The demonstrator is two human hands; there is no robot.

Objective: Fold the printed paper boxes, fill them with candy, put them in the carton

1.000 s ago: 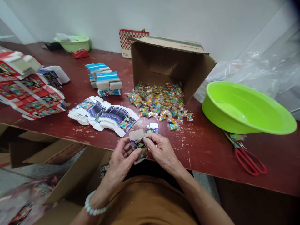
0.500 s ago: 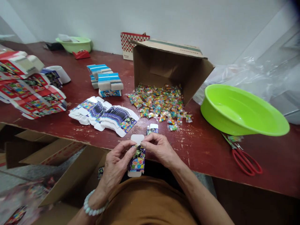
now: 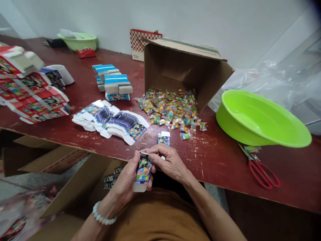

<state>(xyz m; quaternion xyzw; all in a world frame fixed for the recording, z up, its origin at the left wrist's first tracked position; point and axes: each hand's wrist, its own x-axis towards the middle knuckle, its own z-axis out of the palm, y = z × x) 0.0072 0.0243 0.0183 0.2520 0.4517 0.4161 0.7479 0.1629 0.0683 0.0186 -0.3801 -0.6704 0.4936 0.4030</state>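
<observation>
A small printed candy box (image 3: 143,170), purple with a cartoon figure, is upright in front of my body. My left hand (image 3: 126,179) is closed round it, thumb on the left side and fingertips behind the right side. The fingers of my right hand (image 3: 170,162) press at its top end, where the flap is folded down. A white flap sticks out at the bottom. Just beyond my right hand, a similar box (image 3: 164,139) rests on the table. To the left lies a fanned stack of flat purple cartons (image 3: 110,121).
Small candy packets (image 3: 173,110) spill from a tipped cardboard box (image 3: 213,80). A green basin (image 3: 260,120) and red-handled scissors (image 3: 263,173) are at right. Blue cartons (image 3: 116,83) and red cartons (image 3: 37,97) are stacked leftward. Below the table edge stands an open carton (image 3: 72,187) holding several small boxes.
The candy box's white top flap, upright before, is now folded down. My left hand has wrapped further round the box. Several small boxes in the carton below have come into view.
</observation>
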